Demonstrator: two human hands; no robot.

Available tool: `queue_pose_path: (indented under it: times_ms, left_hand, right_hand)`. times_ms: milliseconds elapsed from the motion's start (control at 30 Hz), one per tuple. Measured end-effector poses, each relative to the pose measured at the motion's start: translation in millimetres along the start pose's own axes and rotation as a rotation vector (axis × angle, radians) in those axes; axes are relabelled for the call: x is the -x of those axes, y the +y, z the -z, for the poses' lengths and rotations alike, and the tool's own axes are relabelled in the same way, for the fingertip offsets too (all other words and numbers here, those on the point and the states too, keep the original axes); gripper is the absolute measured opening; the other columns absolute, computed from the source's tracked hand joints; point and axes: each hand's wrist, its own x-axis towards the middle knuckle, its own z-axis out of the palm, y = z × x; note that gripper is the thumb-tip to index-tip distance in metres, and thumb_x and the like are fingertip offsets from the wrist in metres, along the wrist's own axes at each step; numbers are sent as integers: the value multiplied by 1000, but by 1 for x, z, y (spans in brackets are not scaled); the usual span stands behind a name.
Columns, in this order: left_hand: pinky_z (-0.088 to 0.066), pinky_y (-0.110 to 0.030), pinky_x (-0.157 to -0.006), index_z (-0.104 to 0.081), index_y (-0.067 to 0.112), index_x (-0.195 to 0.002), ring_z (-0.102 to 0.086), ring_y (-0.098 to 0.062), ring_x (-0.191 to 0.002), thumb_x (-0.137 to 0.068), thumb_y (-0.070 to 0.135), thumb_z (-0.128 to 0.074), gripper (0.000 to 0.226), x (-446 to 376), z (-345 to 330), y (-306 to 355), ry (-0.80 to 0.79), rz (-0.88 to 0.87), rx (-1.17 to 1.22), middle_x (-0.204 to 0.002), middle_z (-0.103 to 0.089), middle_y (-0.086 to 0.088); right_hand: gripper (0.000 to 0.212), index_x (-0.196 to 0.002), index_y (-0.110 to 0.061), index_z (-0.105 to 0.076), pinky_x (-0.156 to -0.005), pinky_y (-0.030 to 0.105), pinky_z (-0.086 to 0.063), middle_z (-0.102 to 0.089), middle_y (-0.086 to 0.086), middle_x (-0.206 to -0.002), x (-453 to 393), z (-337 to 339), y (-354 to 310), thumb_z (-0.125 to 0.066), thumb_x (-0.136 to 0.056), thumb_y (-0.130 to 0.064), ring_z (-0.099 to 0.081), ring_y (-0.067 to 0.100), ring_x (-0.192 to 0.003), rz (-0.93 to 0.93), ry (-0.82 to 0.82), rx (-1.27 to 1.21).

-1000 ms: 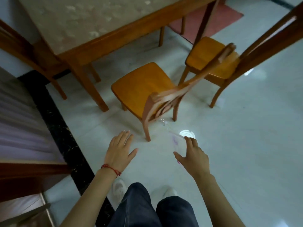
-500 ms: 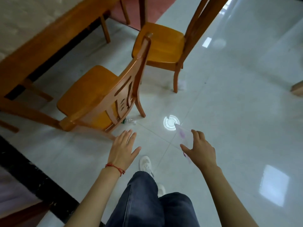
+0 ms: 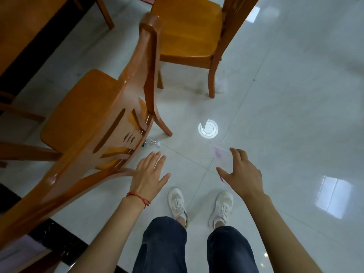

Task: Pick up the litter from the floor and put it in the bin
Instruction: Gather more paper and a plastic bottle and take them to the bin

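Currently I log the right hand [image 3: 243,175] gripping a clear plastic wrapper [image 3: 220,157], not yet binned. My left hand [image 3: 147,175] hangs released, fingers spread. A small plastic bottle [image 3: 151,143] lies on the floor [image 3: 285,115] beside the near chair [image 3: 102,123]. No bin in view; collection looks partly done.

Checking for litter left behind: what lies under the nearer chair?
A crumpled clear plastic bottle lies on the floor by the nearer chair's rear leg. The seat covers the floor beneath it.
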Motion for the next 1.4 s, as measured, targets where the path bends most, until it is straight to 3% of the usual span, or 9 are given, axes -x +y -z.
queue_pose_path:
  times_ms: [200,567,867,1167,1400]
  left_hand:
    - [-44,-57,-86,-58,-7,-114,-54,-45,-109,-70,18,-78,54,-46,-75,-21,0,43,13,-118,-58,-29]
    - [-34,-49,-100,-48,-2,-126,-39,-40,-125,-84,27,-64,53,-131,-274,-106,40,340,-1,-133,-47,-25]
    - [-36,-53,-96,-44,-4,-129,-38,-44,-124,-83,17,-65,55,-197,-422,-210,184,459,12,-136,-41,-29]
    - [-23,-46,-108,-49,-5,-125,-33,-44,-126,-86,21,-62,49,-242,-483,-296,377,593,5,-136,-42,-28]
    - [-28,-49,-103,-56,-6,-117,-35,-44,-125,-86,18,-62,39,-247,-500,-300,395,555,42,-129,-49,-28]
  right_hand:
    - [70,-135,-15,-30,-67,33,-42,-38,3,-137,-77,-58,24,-59,-81,-49,-59,30,-95,58,-44,5]
    - [70,-133,-16,-31,-62,30,-37,-40,3,-135,-222,-227,69,-60,-79,-49,-59,29,-90,190,-71,36]
    - [69,-132,-17,-34,-62,31,-36,-43,3,-134,-320,-385,85,-62,-78,-49,-60,31,-91,289,-46,51]
    - [68,-131,-19,-35,-59,29,-36,-44,1,-134,-358,-456,82,-62,-76,-49,-61,32,-87,338,4,80]
    - [66,-127,-17,-39,-61,31,-38,-48,3,-127,-356,-464,85,-65,-74,-46,-61,35,-82,290,40,46]
